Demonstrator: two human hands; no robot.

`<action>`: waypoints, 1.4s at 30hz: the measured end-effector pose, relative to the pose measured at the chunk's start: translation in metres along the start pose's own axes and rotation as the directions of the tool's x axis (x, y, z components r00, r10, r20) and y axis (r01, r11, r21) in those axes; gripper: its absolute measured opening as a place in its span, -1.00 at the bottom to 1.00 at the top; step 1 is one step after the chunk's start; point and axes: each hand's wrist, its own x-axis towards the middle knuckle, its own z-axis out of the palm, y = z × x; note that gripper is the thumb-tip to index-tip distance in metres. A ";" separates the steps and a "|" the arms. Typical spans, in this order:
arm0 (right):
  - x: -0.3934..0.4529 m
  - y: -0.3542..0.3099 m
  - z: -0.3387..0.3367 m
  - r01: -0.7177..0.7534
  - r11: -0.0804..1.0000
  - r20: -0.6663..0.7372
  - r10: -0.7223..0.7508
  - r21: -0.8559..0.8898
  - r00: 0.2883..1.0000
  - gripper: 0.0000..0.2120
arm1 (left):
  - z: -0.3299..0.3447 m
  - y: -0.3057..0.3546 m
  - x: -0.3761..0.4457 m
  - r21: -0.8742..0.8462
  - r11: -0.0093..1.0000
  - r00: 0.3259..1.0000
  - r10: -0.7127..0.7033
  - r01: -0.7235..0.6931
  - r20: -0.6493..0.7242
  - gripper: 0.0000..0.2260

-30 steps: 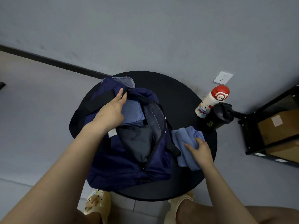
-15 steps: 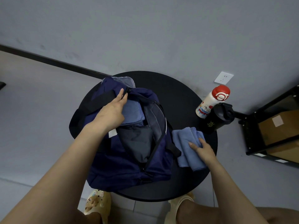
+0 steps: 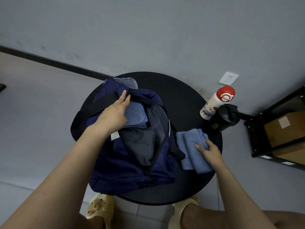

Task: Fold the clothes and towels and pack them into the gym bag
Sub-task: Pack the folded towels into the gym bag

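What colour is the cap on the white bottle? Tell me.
Red cap with a white ring mark, head view.
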 end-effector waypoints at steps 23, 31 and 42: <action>-0.014 -0.004 -0.016 -0.087 0.944 -0.142 0.138 0.319 0.980 -0.77 | -0.009 -0.001 -0.010 -0.031 0.999 0.999 -0.016 0.015 -0.032 -0.22; -0.026 -0.009 0.008 -0.061 0.987 -0.084 0.074 0.147 0.994 -0.68 | -0.008 0.000 -0.009 -0.020 1.000 0.999 -0.017 0.017 -0.027 -0.23; -0.027 -0.008 0.028 -0.070 0.992 0.090 0.061 0.107 0.994 -0.78 | -0.003 0.001 -0.005 -0.009 1.000 1.000 -0.010 0.010 -0.021 -0.23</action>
